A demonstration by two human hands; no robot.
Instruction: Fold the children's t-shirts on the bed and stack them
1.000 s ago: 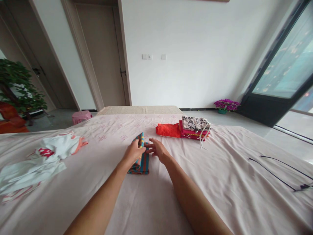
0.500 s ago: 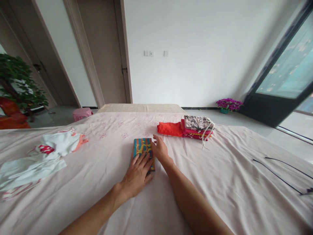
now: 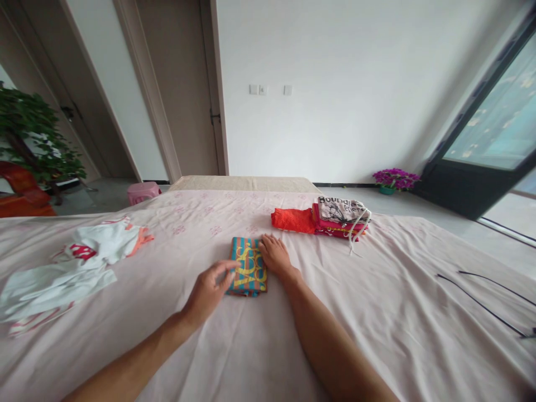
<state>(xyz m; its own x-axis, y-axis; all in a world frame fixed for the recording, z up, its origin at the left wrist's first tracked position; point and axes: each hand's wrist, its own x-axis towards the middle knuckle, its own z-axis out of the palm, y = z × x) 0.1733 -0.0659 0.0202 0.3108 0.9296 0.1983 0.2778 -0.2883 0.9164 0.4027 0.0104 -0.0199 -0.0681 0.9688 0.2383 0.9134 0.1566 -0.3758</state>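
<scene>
In front of me on the bed lies a small folded garment (image 3: 251, 262), striped teal and brown with yellow lettering. My left hand (image 3: 209, 287) is at its left edge, fingers bent and the thumb a little apart from them; nothing shows in its grasp. At the upper right edge, my right hand (image 3: 275, 254) lies palm down with its fingers stretched out, touching or just beside the fabric. Farther right sits a stack of folded clothes (image 3: 339, 220), a printed piece with a white drawstring on top. A red folded piece (image 3: 293, 220) adjoins the stack's left side.
Loose white clothes (image 3: 90, 251) with red and orange parts lie crumpled on the left. A pale pink sheet (image 3: 377, 335) covers the bed. Black thin cords or straps (image 3: 481, 304) rest at right. Beyond stand a pink stool (image 3: 143, 192) and purple flowers (image 3: 396, 178).
My left hand has moved off the garment's top to its left edge, uncovering the lettering. My right hand has turned from edge-on to palm down. The view has shifted slightly.
</scene>
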